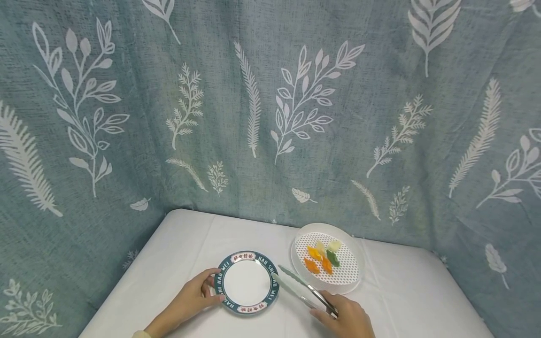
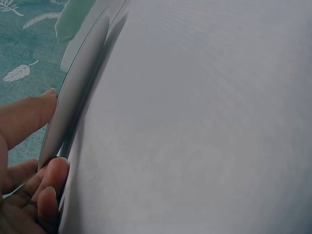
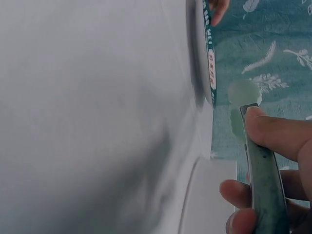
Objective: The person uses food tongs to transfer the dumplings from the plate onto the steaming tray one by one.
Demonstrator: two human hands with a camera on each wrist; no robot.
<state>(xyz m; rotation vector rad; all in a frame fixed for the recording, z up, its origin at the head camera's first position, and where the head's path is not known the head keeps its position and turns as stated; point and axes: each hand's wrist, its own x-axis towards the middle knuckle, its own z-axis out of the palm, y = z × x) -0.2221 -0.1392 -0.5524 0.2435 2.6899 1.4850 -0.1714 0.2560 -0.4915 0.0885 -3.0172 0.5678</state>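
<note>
A round plate with a white middle and a dark green lettered rim lies before me. My left hand grips its left edge, thumb and fingers around the rim; the left wrist view shows the plate edge-on. In my right hand is a pair of tongs with metal arms and pale green tips. The tips stand apart near the plate's right rim, with nothing visible between them. Close up, the thumb presses one tong arm and fingers curl around the other side.
Behind the right hand stands a round white perforated basket in a pale tray. It holds several small food-like pieces: orange, yellow, dark green and pale. A white cloth covers the table; a leaf-patterned curtain hangs behind.
</note>
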